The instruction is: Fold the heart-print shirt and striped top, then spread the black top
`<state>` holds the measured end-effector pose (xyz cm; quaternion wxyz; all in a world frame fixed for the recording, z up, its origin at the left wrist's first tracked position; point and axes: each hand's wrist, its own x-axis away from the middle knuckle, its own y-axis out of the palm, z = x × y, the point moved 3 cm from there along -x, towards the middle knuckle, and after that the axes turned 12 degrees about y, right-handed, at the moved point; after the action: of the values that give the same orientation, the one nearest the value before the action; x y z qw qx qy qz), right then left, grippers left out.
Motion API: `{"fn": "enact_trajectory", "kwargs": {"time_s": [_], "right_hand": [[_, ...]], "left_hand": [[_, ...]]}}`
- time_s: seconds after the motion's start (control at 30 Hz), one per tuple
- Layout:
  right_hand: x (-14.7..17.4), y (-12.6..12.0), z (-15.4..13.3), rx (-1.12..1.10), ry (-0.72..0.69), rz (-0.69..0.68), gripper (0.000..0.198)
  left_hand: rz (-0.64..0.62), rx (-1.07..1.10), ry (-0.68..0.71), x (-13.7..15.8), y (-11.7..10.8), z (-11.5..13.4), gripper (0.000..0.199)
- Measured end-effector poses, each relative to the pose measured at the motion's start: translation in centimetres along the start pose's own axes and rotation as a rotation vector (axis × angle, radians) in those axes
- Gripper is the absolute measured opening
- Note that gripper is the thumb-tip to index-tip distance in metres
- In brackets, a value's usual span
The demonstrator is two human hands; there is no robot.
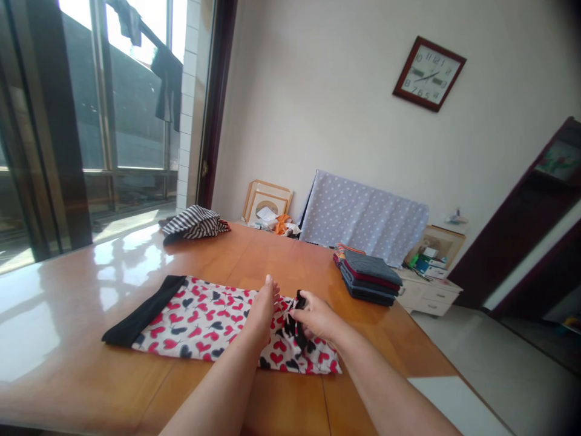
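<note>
A white garment [200, 321] printed with red and black hearts lies folded into a long strip across the wooden table. Its left end carries a wide black band [145, 310]. My left hand [264, 310] rests edge-down on the middle of the cloth, fingers stretched out and pointing away from me. At the garment's right end, my right hand [315, 316] is closed on a bunched part of it, where black trim and heart print show between thumb and fingers. The fabric under that hand is crumpled.
Across the table [254, 254], a stack of folded clothes [370, 278] stands at the right and a striped black-and-white cloth bundle [195, 223] lies at the far left. A white sheet [454, 402] is at the right edge. Beyond are a dotted cloth [363, 215] and a white cabinet [429, 293].
</note>
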<state>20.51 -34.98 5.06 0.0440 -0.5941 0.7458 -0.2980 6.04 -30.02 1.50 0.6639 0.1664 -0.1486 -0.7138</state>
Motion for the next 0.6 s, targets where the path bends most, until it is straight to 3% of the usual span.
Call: {"fn": "enact_trajectory", "kwargs": {"time_s": [0.1,0.2,0.27,0.4,0.5,0.6], "right_hand": [[0.1,-0.2,0.3,-0.116,0.065,-0.045,0.047],[-0.5,-1.3,1.3,-0.157,0.004,0.071,0.02],[-0.9,-2.0,2.0,-0.042,-0.112,0.196,0.015],[-0.5,-1.7,2.4,0.322,-0.392,0.354,0.028],[0.1,0.3,2.2,0.498,-0.482,0.323,0.044],[0.2,2.6,2.5,0.631,-0.467,0.224,0.055]], "left_hand": [[-0.003,-0.005,-0.006,0.1,-0.1,-0.2,0.07],[-0.002,-0.011,-0.033,0.0,-0.1,-0.5,0.072],[-0.002,-0.014,-0.034,0.0,-0.1,-0.5,0.073],[0.004,-0.027,-0.022,0.0,-0.1,-0.5,0.074],[0.016,-0.019,-0.011,0.0,0.0,-0.5,0.075],[0.037,-0.027,0.007,-0.2,-0.1,-0.6,0.075]]}}
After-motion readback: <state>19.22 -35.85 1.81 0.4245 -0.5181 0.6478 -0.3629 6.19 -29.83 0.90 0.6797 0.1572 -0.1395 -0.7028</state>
